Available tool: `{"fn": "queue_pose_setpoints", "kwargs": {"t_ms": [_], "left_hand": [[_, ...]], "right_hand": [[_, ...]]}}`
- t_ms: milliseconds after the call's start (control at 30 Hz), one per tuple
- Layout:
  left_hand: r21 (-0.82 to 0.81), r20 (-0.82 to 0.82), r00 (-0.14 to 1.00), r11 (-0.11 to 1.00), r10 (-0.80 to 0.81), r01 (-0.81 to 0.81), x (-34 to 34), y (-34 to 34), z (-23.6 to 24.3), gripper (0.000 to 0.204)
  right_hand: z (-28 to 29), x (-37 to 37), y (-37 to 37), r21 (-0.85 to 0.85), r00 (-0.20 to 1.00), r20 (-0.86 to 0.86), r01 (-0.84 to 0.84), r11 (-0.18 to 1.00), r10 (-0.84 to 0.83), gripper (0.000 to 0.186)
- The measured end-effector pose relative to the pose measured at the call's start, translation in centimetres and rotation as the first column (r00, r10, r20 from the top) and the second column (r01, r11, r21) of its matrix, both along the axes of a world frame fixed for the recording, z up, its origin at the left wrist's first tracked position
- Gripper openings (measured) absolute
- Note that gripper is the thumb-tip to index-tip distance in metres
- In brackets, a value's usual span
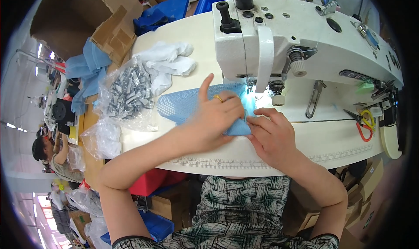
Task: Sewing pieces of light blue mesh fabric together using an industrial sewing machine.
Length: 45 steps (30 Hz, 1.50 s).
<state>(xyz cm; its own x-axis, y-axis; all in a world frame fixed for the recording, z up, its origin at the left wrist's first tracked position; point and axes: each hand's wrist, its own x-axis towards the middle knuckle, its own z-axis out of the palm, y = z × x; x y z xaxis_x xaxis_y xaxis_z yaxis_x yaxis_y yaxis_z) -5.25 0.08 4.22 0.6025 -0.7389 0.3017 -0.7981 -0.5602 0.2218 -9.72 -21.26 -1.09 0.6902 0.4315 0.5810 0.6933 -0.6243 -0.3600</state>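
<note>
A piece of light blue mesh fabric (178, 106) lies under the lit needle area (249, 85) of the white sewing machine (231, 52), folded at its near end. My left hand (216, 118), with a gold-coloured ring, grips and presses the fabric just left of the needle, one finger raised and the others curled. My right hand (274, 137) pinches the fabric's folded right edge just below and right of the needle, its fingertips partly hidden by the folds.
A bag of small metallic pieces (126, 92), white cloths (172, 63) and a clear bag (102, 140) lie left. Scissors (364, 131) lie right, a printed ruler strip (262, 161) along the front edge. Cardboard boxes (113, 39) stand back left. Another person (61, 164) works at far left.
</note>
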Motion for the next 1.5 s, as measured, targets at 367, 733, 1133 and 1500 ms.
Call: {"fn": "queue_pose_setpoints", "kwargs": {"t_ms": [367,733,1133,1500], "left_hand": [[0.173,-0.147,0.978,0.970,-0.147,0.171,2.2,1.7,0.0,0.039],[-0.220,-0.284,0.927,0.958,-0.243,0.184,0.8,1.5,-2.9,0.050],[-0.164,-0.220,0.967,0.982,-0.130,0.095,-0.2,1.1,-4.1,0.060],[-0.170,-0.189,0.977,0.983,-0.102,0.070,0.5,1.1,-5.3,0.069]], "right_hand": [[-0.6,0.3,-0.1,0.178,0.986,-0.155,-0.025,0.984,0.054,0.022],[-0.6,-0.1,-0.3,0.212,0.979,-0.193,-0.025,0.977,0.067,0.027],[0.1,-0.1,-0.7,0.021,0.981,-0.158,-0.110,0.994,0.111,0.012],[-0.5,0.4,-0.6,-0.021,0.991,-0.117,-0.075,0.997,0.072,0.011]]}}
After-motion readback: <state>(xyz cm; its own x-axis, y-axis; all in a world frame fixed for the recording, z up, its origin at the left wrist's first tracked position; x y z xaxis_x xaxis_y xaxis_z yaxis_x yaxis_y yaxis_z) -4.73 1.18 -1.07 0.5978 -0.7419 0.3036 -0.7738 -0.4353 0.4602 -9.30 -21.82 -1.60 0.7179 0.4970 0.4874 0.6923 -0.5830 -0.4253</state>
